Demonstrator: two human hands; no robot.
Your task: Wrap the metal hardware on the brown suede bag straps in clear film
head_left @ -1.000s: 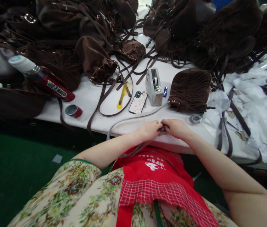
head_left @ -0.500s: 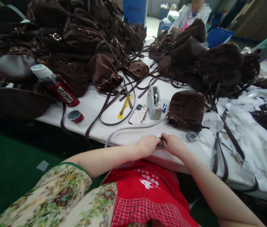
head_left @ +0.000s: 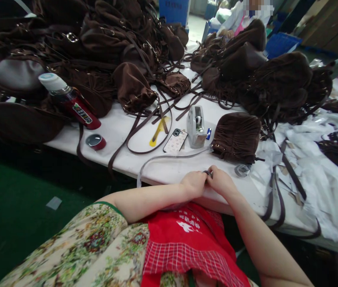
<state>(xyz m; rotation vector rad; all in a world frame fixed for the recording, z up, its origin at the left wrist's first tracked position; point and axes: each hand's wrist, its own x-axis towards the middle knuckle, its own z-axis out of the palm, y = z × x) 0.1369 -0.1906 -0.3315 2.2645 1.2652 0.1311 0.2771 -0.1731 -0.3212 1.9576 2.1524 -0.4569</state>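
My left hand (head_left: 193, 182) and my right hand (head_left: 220, 181) meet at the near edge of the white table (head_left: 118, 131), fingers pinched together on the end of a wrapped grey strap (head_left: 169, 156). The strap loops left across the table and runs back to a brown fringed bag (head_left: 237, 136) lying just beyond my right hand. A small dark ring or buckle shows between my fingertips.
A tape dispenser (head_left: 195, 126), phone (head_left: 175, 140), yellow comb (head_left: 158, 131), red cup (head_left: 95, 141) and red bottle (head_left: 67, 99) lie on the table. Heaps of brown bags (head_left: 103, 44) fill the back. White wrapping paper (head_left: 321, 167) covers the right. Another person sits far behind.
The view has tilted upward, showing more of the far room. My hands stay pinched together on the strap end at the table edge, shifted only slightly.
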